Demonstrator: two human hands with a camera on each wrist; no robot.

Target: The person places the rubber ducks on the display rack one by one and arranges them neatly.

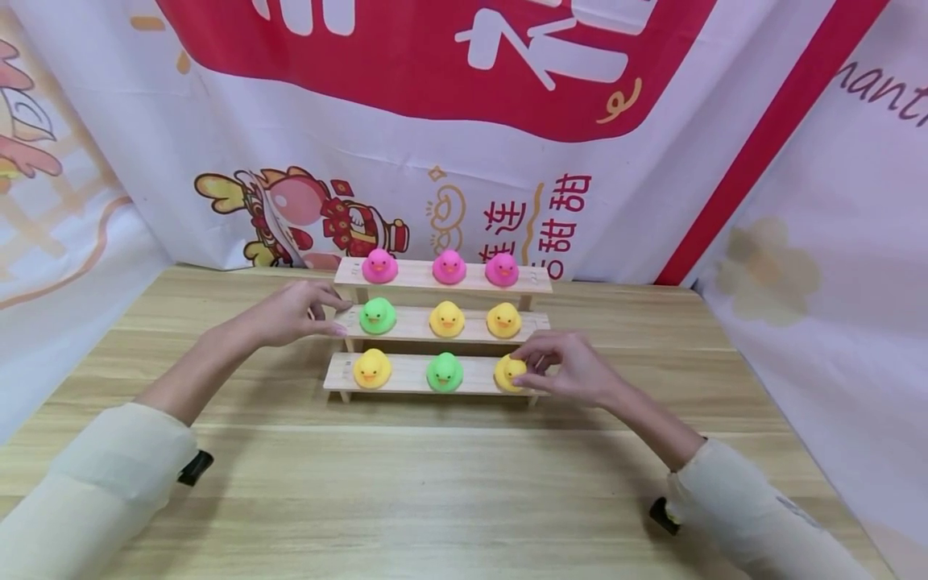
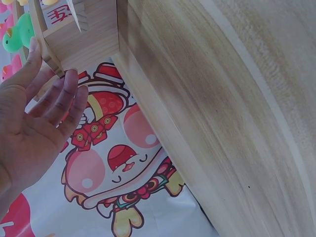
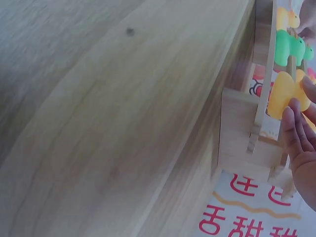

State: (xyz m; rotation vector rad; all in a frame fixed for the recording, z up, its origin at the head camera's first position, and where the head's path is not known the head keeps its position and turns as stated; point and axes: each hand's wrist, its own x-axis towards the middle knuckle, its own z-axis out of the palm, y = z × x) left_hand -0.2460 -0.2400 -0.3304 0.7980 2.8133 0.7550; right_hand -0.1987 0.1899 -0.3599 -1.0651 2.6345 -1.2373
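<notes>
A three-tier wooden display stand (image 1: 408,374) holds rubber ducks, three to a shelf. My right hand (image 1: 576,369) pinches the yellow duck (image 1: 507,374) at the right end of the lowest shelf, thumb and fingertips on its sides. In the right wrist view that yellow duck (image 3: 280,96) sits between the fingers. My left hand (image 1: 293,312) holds the left end of the middle shelf, beside a green duck (image 1: 378,316); in the left wrist view, its thumb and fingers lie on either side of the shelf end. A yellow duck (image 1: 372,368) and a green duck (image 1: 445,372) share the lowest shelf.
Pink ducks (image 1: 449,267) line the top shelf, and two yellow ducks (image 1: 447,319) are on the middle one. The stand is near the back of a wood-grain table (image 1: 435,491). Printed cloth (image 1: 406,145) hangs behind and at both sides.
</notes>
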